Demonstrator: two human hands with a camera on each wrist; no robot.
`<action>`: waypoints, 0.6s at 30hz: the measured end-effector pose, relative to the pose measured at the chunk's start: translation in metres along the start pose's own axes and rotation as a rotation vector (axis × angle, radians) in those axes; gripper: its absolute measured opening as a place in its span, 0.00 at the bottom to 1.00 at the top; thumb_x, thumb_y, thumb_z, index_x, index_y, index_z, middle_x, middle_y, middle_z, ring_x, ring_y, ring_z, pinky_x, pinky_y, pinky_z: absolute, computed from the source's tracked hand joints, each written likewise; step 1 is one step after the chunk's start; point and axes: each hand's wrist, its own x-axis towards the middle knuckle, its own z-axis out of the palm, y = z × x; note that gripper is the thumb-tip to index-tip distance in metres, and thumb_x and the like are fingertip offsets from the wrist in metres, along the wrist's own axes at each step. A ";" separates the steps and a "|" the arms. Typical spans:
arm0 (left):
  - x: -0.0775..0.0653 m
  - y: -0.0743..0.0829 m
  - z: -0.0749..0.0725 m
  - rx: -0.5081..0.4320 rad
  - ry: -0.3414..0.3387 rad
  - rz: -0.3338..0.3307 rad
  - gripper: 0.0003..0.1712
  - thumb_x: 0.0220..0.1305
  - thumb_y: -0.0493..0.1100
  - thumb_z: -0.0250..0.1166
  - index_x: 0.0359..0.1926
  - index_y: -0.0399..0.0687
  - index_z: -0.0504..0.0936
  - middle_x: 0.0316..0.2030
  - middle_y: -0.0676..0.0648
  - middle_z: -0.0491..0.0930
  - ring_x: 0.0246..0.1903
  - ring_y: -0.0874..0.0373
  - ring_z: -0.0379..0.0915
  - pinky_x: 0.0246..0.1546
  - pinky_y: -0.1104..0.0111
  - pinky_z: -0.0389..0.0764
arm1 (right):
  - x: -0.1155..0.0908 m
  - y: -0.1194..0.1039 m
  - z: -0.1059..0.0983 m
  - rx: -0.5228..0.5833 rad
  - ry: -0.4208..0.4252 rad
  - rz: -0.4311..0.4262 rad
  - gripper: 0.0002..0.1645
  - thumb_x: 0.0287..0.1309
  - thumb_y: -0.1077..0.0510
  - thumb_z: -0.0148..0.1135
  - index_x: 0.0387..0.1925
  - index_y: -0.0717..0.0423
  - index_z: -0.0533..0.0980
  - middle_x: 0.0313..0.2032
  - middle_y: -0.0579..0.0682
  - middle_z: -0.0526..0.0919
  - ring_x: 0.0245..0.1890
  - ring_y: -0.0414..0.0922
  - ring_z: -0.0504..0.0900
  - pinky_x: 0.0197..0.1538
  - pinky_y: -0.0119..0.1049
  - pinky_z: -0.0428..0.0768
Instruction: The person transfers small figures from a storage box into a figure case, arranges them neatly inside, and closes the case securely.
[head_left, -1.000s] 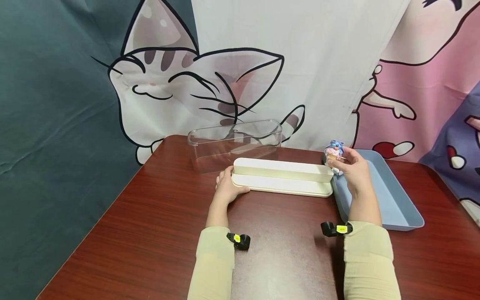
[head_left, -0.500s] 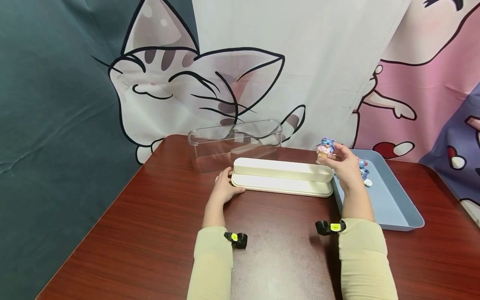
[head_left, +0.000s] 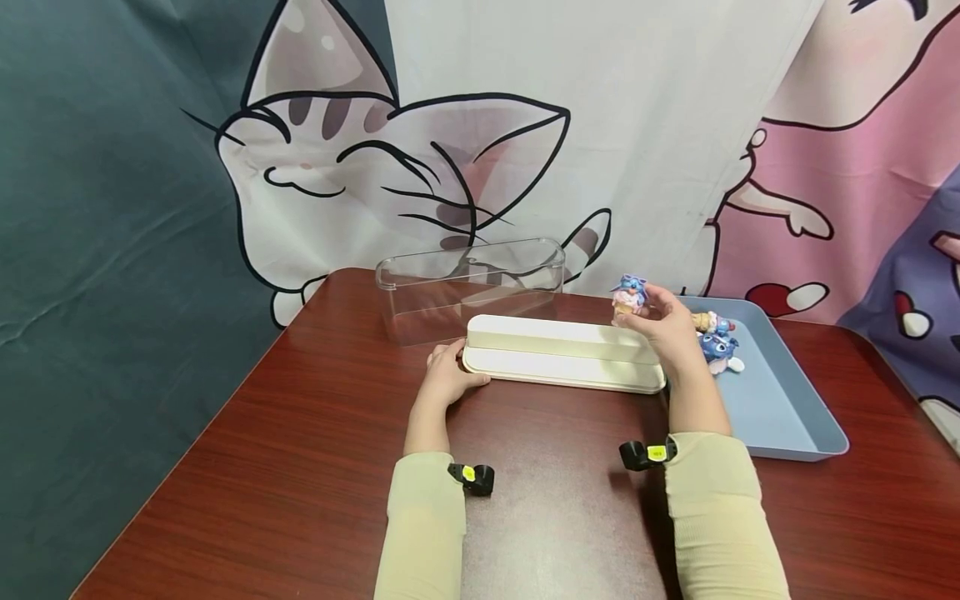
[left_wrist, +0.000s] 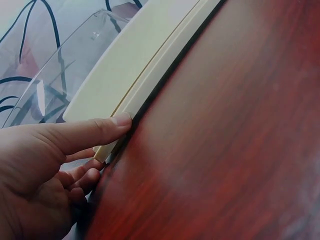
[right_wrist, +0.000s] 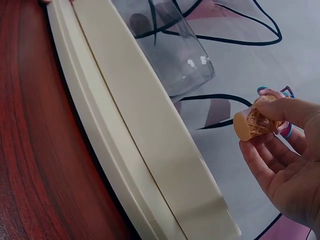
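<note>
My right hand (head_left: pixel 667 325) pinches a small figurine (head_left: pixel 628 294) with a blue animal head and pink body on a waffle-cone base. It is held upright above the right end of a cream two-step stand (head_left: pixel 562 364). In the right wrist view the figurine's flat-bottomed cone (right_wrist: pixel 252 124) shows between thumb and fingers. At the stand's left end is my left hand (head_left: pixel 446 379). Its thumb lies on the front edge and its fingers curl round the corner, as the left wrist view shows.
A transparent box (head_left: pixel 472 292) stands behind the stand. On the right lies a blue tray (head_left: pixel 780 408) holding more figurines, one of them dark blue (head_left: pixel 717 352) and one with a cone base (head_left: pixel 708 322). A cartoon-printed curtain (head_left: pixel 480 150) hangs behind the table (head_left: pixel 300 467).
My right hand has carried the figurine leftward from the tray's edge to above the stand, uncovering the figurines in the tray. My left hand has stayed at the stand's end, shifting only slightly.
</note>
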 end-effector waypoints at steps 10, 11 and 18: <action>0.004 -0.004 0.001 -0.093 -0.024 0.070 0.55 0.44 0.43 0.76 0.70 0.48 0.54 0.65 0.42 0.57 0.60 0.47 0.56 0.58 0.55 0.62 | 0.002 0.002 0.009 0.049 -0.060 -0.042 0.39 0.47 0.73 0.64 0.61 0.64 0.60 0.38 0.42 0.70 0.37 0.36 0.69 0.38 0.20 0.72; 0.005 -0.005 0.001 -0.106 -0.026 0.075 0.55 0.44 0.42 0.76 0.70 0.49 0.54 0.65 0.43 0.57 0.59 0.47 0.58 0.58 0.55 0.62 | 0.002 0.002 0.010 0.054 -0.069 -0.049 0.38 0.46 0.74 0.64 0.60 0.62 0.61 0.38 0.42 0.70 0.37 0.36 0.69 0.38 0.20 0.73; 0.010 -0.011 -0.004 -0.134 -0.054 0.094 0.52 0.44 0.38 0.75 0.68 0.50 0.56 0.60 0.45 0.62 0.53 0.50 0.63 0.55 0.57 0.65 | 0.003 0.002 0.018 0.065 -0.131 -0.076 0.34 0.45 0.75 0.64 0.52 0.50 0.66 0.41 0.44 0.71 0.38 0.38 0.70 0.39 0.22 0.74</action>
